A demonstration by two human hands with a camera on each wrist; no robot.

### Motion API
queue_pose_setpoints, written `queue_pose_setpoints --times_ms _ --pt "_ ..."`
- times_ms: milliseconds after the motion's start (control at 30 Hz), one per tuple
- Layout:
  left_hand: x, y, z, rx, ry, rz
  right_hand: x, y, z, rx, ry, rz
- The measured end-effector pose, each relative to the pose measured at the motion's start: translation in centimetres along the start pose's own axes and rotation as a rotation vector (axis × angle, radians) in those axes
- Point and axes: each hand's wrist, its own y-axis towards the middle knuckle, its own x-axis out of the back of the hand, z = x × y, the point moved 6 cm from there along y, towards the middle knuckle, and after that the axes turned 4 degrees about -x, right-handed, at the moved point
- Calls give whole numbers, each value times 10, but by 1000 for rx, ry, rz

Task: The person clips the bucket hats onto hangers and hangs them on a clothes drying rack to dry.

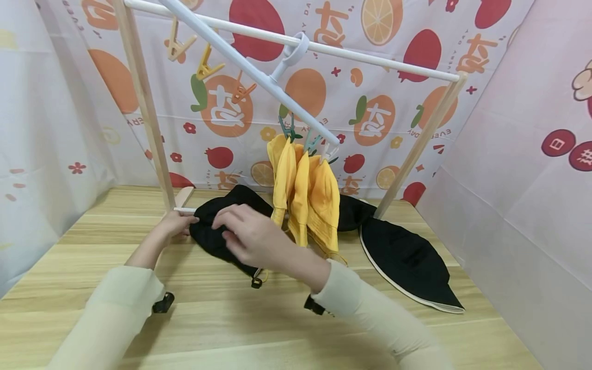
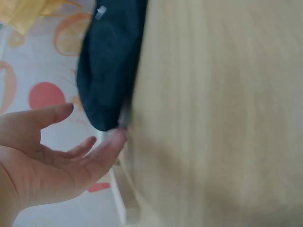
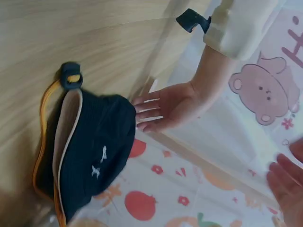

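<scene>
1. Probably arranging the hat point(image 3: 92, 137) or getting a grip on it; cannot tell which.
2. Likely to call for curling the left fingers round the crown point(image 3: 118, 125) and steadying the brim with the right.
3. Touching the crown's end with the left hand point(image 1: 176, 224), fingers mostly straight, thumb spread, not gripping.
4. Holding the right hand point(image 1: 256, 236) over the hat, loosely bent, blurred, nothing visibly grasped.
5. Lying on the table point(image 1: 222, 329), left of the yellow hats point(image 1: 301, 192), near the post point(image 1: 150, 113).
6. Black, soft, with pale stitched marks, yellow cord point(image 3: 43, 118) and black toggle point(image 3: 71, 67).
</scene>
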Motion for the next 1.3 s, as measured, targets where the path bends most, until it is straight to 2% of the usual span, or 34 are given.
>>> queue_pose_setpoints --times_ms 67,100,167,233,300,367,500,633,700,833,900,1033,1133,1233,1300 --pt "-2 1 5 21 -36 35 -26 5 -1 -15 -83 163" --pt "-2 1 7 34 -67 47 -42 7 -4 -50 -108 265" --pt "-4 2 9 52 -119 58 -73 8 -15 -168 -122 466" --pt "-7 3 9 73 -167 72 -102 6 -28 -319 -144 631" --pt "-11 4 9 93 -216 89 -126 3 -40 -464 -166 734" --pt "-17 6 10 116 -263 102 -143 1 -47 -556 -197 772" --pt "-24 10 8 140 -364 99 -158 1 -52 -670 -275 773" --pt "-27 12 1 165 -439 77 -159 1 -56 -789 -339 701" --pt "-29 12 -2 174 -472 88 -157 1 -59 -843 -351 664" --pt "-32 10 -7 185 -559 125 -153 -2 -66 -896 -380 622" --pt "-33 7 -11 172 -572 141 -151 -4 -68 -910 -382 614" --pt "-33 2 -22 97 -576 153 -143 -6 -74 -928 -344 585" --pt "-27 2 -31 4 -525 115 -130 -4 -81 -922 -308 524" --pt "-20 4 -36 -101 -397 24 -117 -4 -88 -921 -265 449" --pt "-14 5 -40 -200 -255 -45 -109 -5 -91 -929 -238 412"
